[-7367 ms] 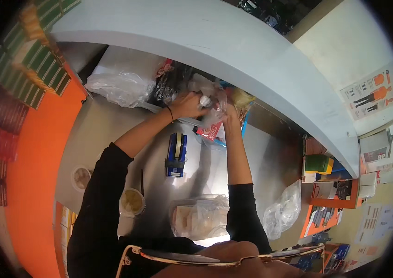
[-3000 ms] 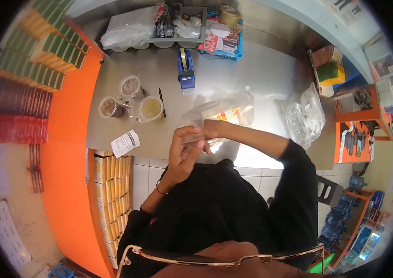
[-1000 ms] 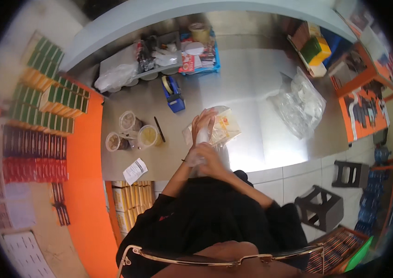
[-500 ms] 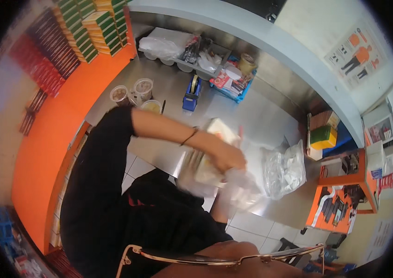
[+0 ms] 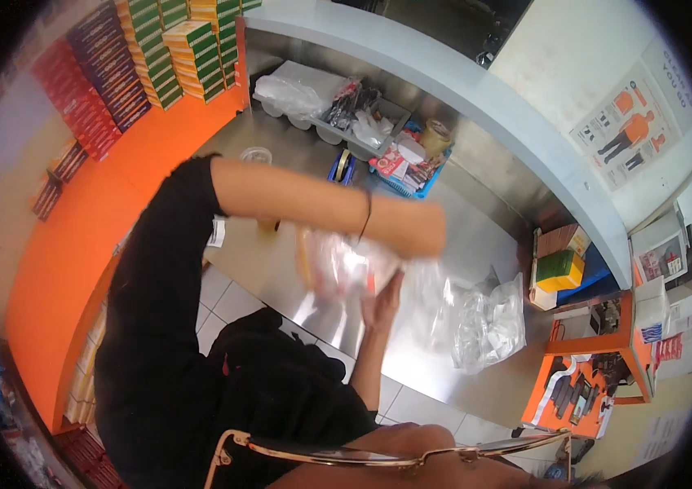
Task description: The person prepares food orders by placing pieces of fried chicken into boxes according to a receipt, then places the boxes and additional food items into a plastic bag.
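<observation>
A clear, shiny plastic bag with something pale and reddish in it is above the counter's near edge, blurred by motion. My right hand comes up from below and grips the bag's right side, thumb and fingers pressed to it. Just above and to the right is my left hand, its arm stretched across from the left. Its fingers are smeared and turned away, so their hold does not show. Farther right on the steel counter lies a bundle of clear plastic bags.
Behind my left arm stand a lidded cup and a blue tape dispenser. At the back are a grey divided organizer and a blue basket of packets. Stacked boxes line the orange shelf.
My left hand has risen away from the bag, its forearm now higher across the counter. The pale package now shows behind shiny plastic, farther left. My right hand has come into view.
</observation>
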{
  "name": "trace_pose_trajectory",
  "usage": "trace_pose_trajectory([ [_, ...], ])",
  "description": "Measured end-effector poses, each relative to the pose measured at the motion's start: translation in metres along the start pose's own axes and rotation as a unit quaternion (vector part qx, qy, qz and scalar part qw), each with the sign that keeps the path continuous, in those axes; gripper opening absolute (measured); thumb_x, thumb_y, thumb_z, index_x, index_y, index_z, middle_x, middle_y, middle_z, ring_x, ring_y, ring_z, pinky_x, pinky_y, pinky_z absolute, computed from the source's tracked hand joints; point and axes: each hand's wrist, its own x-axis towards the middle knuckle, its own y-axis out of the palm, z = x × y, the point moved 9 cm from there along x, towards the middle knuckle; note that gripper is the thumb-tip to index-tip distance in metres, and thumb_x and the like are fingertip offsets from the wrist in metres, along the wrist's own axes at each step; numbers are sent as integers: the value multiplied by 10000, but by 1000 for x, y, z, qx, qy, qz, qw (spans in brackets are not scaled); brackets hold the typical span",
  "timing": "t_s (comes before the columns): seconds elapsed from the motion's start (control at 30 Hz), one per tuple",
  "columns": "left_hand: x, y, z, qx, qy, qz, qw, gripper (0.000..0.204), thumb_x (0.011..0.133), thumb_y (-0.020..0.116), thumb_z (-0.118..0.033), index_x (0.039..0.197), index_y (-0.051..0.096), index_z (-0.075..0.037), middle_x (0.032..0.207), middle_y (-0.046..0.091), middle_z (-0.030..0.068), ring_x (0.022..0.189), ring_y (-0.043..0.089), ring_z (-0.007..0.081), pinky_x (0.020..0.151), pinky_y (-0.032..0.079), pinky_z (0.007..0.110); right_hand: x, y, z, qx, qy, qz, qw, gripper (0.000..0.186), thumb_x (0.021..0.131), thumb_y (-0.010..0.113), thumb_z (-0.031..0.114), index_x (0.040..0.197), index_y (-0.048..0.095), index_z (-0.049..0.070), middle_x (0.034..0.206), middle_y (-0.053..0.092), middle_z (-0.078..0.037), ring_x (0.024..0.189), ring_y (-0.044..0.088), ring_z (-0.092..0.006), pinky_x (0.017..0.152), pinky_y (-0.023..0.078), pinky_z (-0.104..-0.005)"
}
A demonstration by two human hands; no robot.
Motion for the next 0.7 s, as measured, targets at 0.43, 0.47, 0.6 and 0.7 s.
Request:
trace_pose_trajectory([
  [0.43, -33, 22, -26, -92, 169, 58, 980, 198, 684, 618, -298, 689, 611, -101, 594, 599, 73, 565, 605, 279, 556, 469, 409, 7, -19, 10, 229, -30, 18, 973, 498, 917, 456, 403, 1300, 431, 86, 1291, 445, -116, 1154, 421, -250, 919, 360, -370],
  [0.47, -16, 2, -39, -59, 201, 53, 976, 195, 654, 626, -285, 663, 606, -92, 590, 598, 76, 558, 601, 285, 552, 466, 422, 5, -17, 30, 244, -46, 22, 969, 497, 916, 454, 405, 1299, 433, 88, 1287, 448, -118, 1160, 419, -253, 919, 360, -371],
  [0.6, 33, -26, -13, -209, 164, -96, 959, 220, 577, 652, -272, 658, 617, -70, 595, 583, 130, 544, 574, 319, 515, 427, 468, 9, 0, 14, 270, 1, 73, 960, 493, 915, 445, 412, 1294, 439, 96, 1274, 460, -129, 1185, 412, -265, 920, 361, -376],
  [0.7, 33, -23, 61, -198, 19, -155, 968, 226, 620, 658, -283, 668, 615, -67, 584, 554, 149, 577, 566, 330, 511, 427, 443, 10, 14, -43, 353, 88, 193, 911, 491, 913, 438, 417, 1291, 444, 103, 1264, 470, -137, 1204, 406, -274, 920, 362, -380],
])
